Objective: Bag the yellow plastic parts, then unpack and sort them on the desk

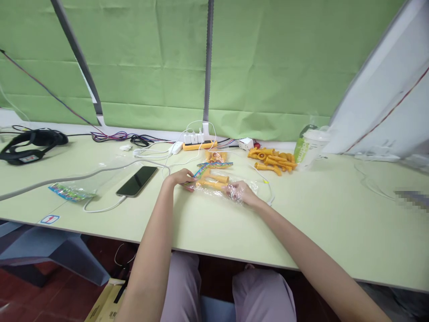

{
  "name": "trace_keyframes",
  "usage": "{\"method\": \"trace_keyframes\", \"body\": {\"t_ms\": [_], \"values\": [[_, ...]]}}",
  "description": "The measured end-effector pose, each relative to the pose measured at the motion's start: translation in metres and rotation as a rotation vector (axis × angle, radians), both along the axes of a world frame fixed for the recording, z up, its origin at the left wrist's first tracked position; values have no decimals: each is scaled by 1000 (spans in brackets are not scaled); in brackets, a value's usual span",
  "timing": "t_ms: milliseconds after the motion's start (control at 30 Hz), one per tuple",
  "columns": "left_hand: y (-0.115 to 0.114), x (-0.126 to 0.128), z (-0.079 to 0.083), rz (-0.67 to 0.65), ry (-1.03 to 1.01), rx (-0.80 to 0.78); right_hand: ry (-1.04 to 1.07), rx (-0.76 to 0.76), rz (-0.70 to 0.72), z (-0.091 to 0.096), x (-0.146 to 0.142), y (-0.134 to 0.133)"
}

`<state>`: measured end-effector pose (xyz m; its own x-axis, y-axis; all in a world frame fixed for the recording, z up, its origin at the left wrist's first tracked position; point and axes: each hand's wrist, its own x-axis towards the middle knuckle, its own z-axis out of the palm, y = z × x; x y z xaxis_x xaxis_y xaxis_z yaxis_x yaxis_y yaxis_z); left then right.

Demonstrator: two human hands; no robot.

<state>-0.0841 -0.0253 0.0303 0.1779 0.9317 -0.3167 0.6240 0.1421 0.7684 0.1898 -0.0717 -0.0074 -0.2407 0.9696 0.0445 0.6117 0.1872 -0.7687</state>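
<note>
A clear plastic bag (234,197) with a colourful printed top strip (201,171) lies across the table in front of me, with orange-yellow plastic pieces (214,180) in or under it. My left hand (182,178) is closed on the bag's printed end, its fingertips partly hidden. At the other end, the fingers of my right hand (241,192) are closed on the crinkled plastic, close to the ends of the orange pieces. Whether they also grip a piece, I cannot tell. Just behind, another bag with orange pieces (216,156) lies on the table.
Loose orange pieces (273,160) are piled at the back right beside a white cup (311,147). A phone (137,181) on a cable, a flat printed bag (72,192) and a black headset (31,145) lie left. A power strip (200,145) stands behind.
</note>
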Motion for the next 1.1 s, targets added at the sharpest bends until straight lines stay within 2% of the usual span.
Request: {"method": "trace_keyframes", "body": {"t_ms": [67,133,300,467,567,700,767,900,1100], "values": [[-5,3,1,-9,-132,-90,77,-37,14,-2,-1,1],[-8,5,2,-12,-192,-106,129,-60,46,-2,-3,0],[-3,7,0,25,-184,84,107,-74,52,-1,-8,-2],[3,7,-5,-42,-318,81,101,-68,72,0,-13,-2],[5,6,-5,-35,-240,122,101,-29,88,-1,-15,-4],[7,5,-3,-10,73,170,75,46,137,2,-17,-11],[8,3,-3,-20,166,204,58,93,198,4,-18,-15],[13,-2,-9,-25,207,274,15,157,304,7,-20,-20],[20,-10,-16,29,185,257,-34,229,220,5,-18,-18]]}}
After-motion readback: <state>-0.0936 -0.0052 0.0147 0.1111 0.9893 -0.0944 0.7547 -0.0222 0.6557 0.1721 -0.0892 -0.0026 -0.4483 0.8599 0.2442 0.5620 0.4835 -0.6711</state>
